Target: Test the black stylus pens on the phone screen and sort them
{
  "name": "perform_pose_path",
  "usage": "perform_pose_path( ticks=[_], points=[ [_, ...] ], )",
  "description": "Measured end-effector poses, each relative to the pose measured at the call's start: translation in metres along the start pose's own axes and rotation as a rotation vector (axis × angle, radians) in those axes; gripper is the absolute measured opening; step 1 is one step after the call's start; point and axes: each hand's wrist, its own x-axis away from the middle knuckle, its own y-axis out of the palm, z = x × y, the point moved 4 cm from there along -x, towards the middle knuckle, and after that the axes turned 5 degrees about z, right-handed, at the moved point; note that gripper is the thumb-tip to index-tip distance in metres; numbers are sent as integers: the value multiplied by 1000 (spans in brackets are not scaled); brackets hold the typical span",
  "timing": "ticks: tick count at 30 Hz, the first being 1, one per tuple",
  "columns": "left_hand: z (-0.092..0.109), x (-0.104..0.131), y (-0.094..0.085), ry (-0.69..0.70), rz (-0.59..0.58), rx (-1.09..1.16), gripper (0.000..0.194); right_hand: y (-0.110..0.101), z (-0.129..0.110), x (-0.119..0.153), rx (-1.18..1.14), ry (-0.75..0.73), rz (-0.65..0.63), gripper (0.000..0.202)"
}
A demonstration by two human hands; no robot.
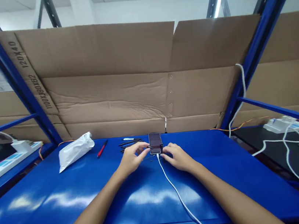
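While a white cable [173, 186] meets its bottom edge, the smartphone [155, 141] sits near the far edge of the glossy blue surface [124, 208], between both hands. The left hand [134, 158] is at its left side, fingers [144, 151] pinching a slim dark item [151, 147] at the phone's edge. The right hand [179, 156] is at the lower right corner, beside a small black piece [161, 148]; whether its curled fingers [167, 150] grip that piece cannot be told. Left of the phone are several dark pens [128, 142] and a white pen [131, 138], then a red pen [102, 148] and a white plastic pouch [75, 151]. Cardboard [105, 77] stands behind.
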Motion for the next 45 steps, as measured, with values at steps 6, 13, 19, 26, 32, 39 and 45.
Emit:
perform_pose_path(
  ticks=[6, 13, 19, 26, 32, 39, 45],
  points=[
    [29, 3, 1, 226, 98, 18, 21, 7, -9, 0, 141, -107, -20, 13],
    [30, 5, 5, 382, 81, -45, 20, 6, -19, -1, 217, -159, -51, 18],
    [31, 6, 4, 496, 72, -118, 23, 5, -24, -1, 272, -170, -34, 23],
    [30, 6, 2, 445, 63, -123, 20, 5, -18, 0, 195, -138, -12, 12],
    [19, 2, -7, 207, 165, -42, 13, -13, 2, -2, 29, 7, 158, 14],
    [-2, 0, -5, 1, 35, -5, 15, -35, 16, 0, 37, -95, 157, 23],
    [-9, 1, -1, -42, -47, -28, 20, -37, 14, -1, 4, -117, 127, 25]
  ],
)
